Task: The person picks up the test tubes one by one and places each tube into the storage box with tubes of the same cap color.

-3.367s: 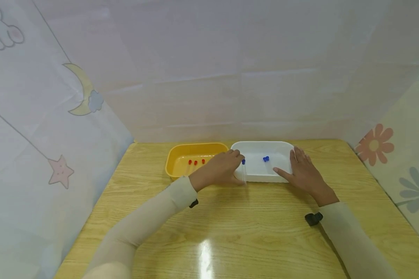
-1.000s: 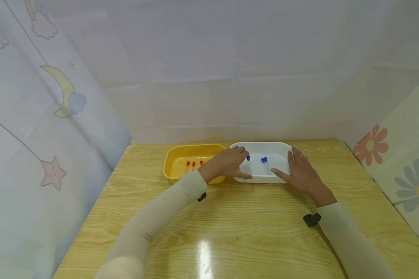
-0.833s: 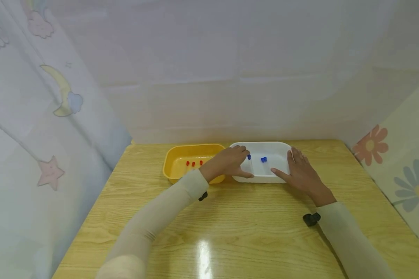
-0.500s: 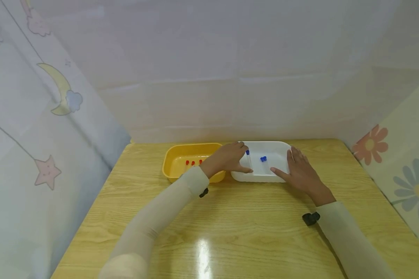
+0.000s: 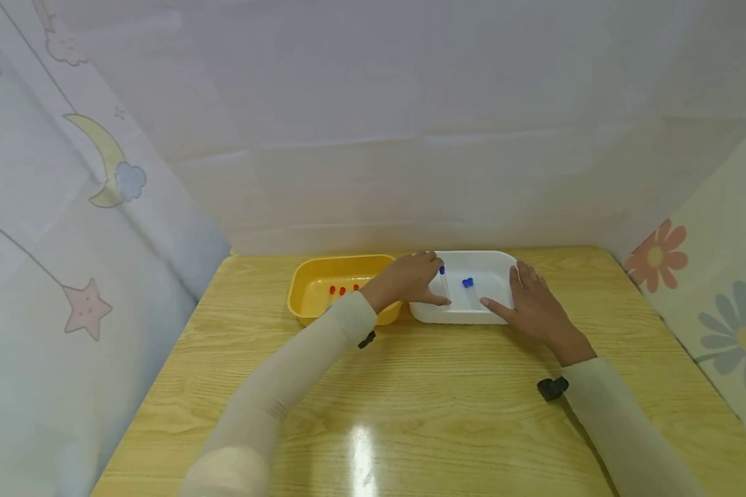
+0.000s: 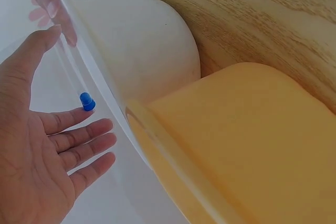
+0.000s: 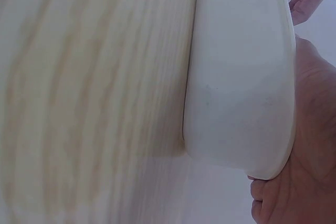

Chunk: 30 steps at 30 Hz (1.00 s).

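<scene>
My left hand [image 5: 410, 279] holds a clear test tube [image 5: 445, 286] with a blue cap [image 6: 86, 102] over the left part of the white tray [image 5: 466, 318]. In the left wrist view the tube spans from the thumb tip to the index finger, which touches the capped end; the other fingers are spread. My right hand [image 5: 537, 304] rests on the right end of the tray, with the thumb stretched along the near rim and the fingers lying on the right rim. Inside the tray, two blue caps [image 5: 467, 283] sit side by side, their clear tubes barely visible.
A yellow tray [image 5: 298, 283] stands to the left against the white one, partly behind my left forearm. Several red caps [image 5: 342, 290] show in it, on faint clear tubes. Both trays stand near the back edge of the wooden table [image 5: 447, 400], before a printed cloth backdrop [image 5: 348, 138].
The left hand has carried the blue-capped tube from the white tray's near left edge to over its inside, drifting slightly backward in the last second. The right hand has stayed on the tray.
</scene>
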{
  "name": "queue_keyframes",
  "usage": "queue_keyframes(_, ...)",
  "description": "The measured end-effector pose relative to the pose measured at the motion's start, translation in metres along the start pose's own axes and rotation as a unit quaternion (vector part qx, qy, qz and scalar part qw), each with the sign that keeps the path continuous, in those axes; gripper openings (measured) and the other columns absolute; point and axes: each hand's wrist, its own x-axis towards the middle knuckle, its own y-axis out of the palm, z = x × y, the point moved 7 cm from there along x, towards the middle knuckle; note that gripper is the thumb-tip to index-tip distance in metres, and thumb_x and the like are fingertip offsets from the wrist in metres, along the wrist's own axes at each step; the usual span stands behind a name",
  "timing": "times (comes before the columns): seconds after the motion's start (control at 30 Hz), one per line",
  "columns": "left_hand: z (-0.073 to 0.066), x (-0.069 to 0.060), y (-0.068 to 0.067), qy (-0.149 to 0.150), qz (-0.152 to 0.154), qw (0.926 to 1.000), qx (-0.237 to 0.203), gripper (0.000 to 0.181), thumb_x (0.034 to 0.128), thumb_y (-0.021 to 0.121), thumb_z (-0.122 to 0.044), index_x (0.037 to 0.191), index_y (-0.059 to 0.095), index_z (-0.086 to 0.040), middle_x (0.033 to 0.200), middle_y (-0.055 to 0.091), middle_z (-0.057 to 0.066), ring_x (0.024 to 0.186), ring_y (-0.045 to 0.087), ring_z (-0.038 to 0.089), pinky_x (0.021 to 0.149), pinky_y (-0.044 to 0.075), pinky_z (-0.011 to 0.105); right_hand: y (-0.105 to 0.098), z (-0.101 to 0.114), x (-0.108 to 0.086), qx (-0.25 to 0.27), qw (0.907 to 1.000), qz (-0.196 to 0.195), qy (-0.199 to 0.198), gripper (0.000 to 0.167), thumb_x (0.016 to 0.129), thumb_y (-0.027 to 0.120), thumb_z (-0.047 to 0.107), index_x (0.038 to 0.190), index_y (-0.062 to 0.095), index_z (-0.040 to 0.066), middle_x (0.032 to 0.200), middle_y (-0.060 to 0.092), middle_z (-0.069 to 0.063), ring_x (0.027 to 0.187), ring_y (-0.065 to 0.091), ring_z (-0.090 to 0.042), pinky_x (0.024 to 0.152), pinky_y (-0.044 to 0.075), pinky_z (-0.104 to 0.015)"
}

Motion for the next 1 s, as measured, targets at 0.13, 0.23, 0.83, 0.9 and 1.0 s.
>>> queue_keyframes(0.13,0.0,0.003,0.003,-0.001,0.008,0.9999,-0.01,0.087,0.0885,0.059,-0.073,0.144,0.054,-0.007,0.139,0.057,0.009,0.12,0.055,0.023,0.103,0.049,0.036,0.001,-0.001,0.0,0.003,1.0,0.002,0.002,0.113,0.096,0.047,0.071,0.155,0.007,-0.016,0.164,-0.004,-0.033,0.151,-0.001,-0.05,0.121,0.002,-0.063)
queue_keyframes(0.23,0.001,0.005,0.005,-0.006,0.013,0.9997,-0.019,0.087,0.0885,0.06,-0.073,0.145,0.053,-0.008,0.141,0.056,0.01,0.122,0.054,0.024,0.105,0.048,0.037,0.001,-0.001,0.0,0.002,1.0,0.001,0.001,0.112,0.096,0.047,0.071,0.155,0.007,-0.016,0.164,-0.002,-0.033,0.152,-0.001,-0.05,0.121,0.002,-0.063)
queue_keyframes(0.83,0.002,0.01,0.017,-0.004,0.029,0.9994,-0.019,0.087,0.0893,0.058,-0.073,0.146,0.054,-0.008,0.143,0.058,0.008,0.13,0.053,0.023,0.11,0.044,0.035,0.002,-0.001,-0.001,-0.002,1.0,0.0,0.0,0.112,0.096,0.046,0.071,0.155,0.007,-0.016,0.164,-0.001,-0.034,0.151,0.002,-0.05,0.121,0.002,-0.062)
queue_keyframes(0.9,0.003,0.011,0.019,-0.003,0.032,0.9993,-0.02,0.086,0.0893,0.057,-0.074,0.145,0.054,-0.008,0.142,0.058,0.008,0.129,0.054,0.022,0.11,0.045,0.035,0.002,-0.001,-0.001,-0.003,1.0,0.001,0.001,0.112,0.096,0.046,0.071,0.155,0.006,-0.016,0.164,-0.002,-0.034,0.152,0.001,-0.05,0.121,0.001,-0.062)
queue_keyframes(1.0,0.003,0.014,0.025,-0.004,0.037,0.9991,-0.021,0.086,0.0894,0.056,-0.074,0.145,0.054,-0.009,0.14,0.059,0.007,0.126,0.054,0.021,0.108,0.046,0.034,0.001,-0.001,-0.001,-0.002,1.0,0.003,0.002,0.112,0.097,0.045,0.071,0.155,0.006,-0.016,0.164,-0.003,-0.033,0.152,-0.002,-0.049,0.121,0.001,-0.062)
